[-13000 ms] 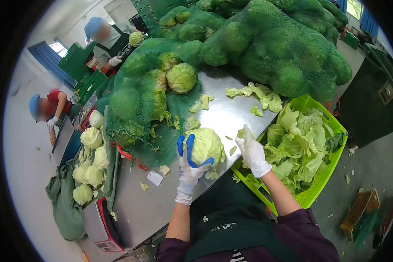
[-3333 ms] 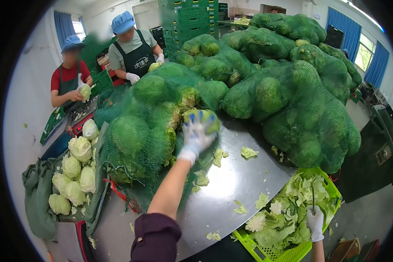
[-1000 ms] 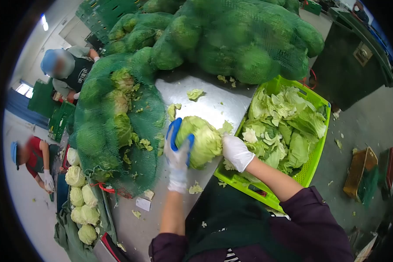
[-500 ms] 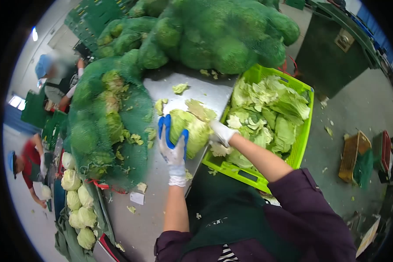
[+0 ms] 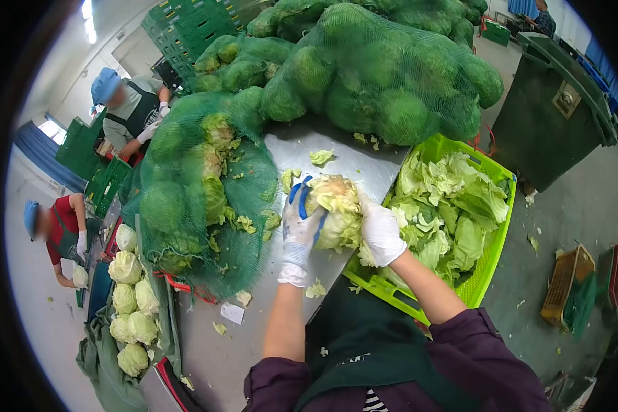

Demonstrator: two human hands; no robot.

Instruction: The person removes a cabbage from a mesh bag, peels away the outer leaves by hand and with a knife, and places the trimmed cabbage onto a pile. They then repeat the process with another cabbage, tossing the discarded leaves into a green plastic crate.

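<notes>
Evidently the cabbage head [image 5: 336,214] sits between the person's two gloved hands, over the near part of the metal table [image 5: 216,357]. The left hand [image 5: 299,233] cups its nine o'clock side, blue-coated fingers parted and curved around it. The right hand [image 5: 382,232] lies against its three o'clock side, fingers drawn close together; whether they pinch a leaf cannot be told.

The head looks moderately heavy and firm at the core, its ragged outer leaves soft and easily torn. A broad hold low around the sides would probably serve best; loose leaves might slip or rip away.

At three o'clock from it, the lime-green crate [image 5: 493,255] holds a heap of loose leaves [image 5: 463,196]. At nine o'clock, a slack green mesh bag [image 5: 163,206] contains more heads, and fuller mesh bags [image 5: 391,79] bulge at twelve to one. Pale heads [image 5: 125,268] lie at eight o'clock, beside green cloth [image 5: 103,364].
</notes>
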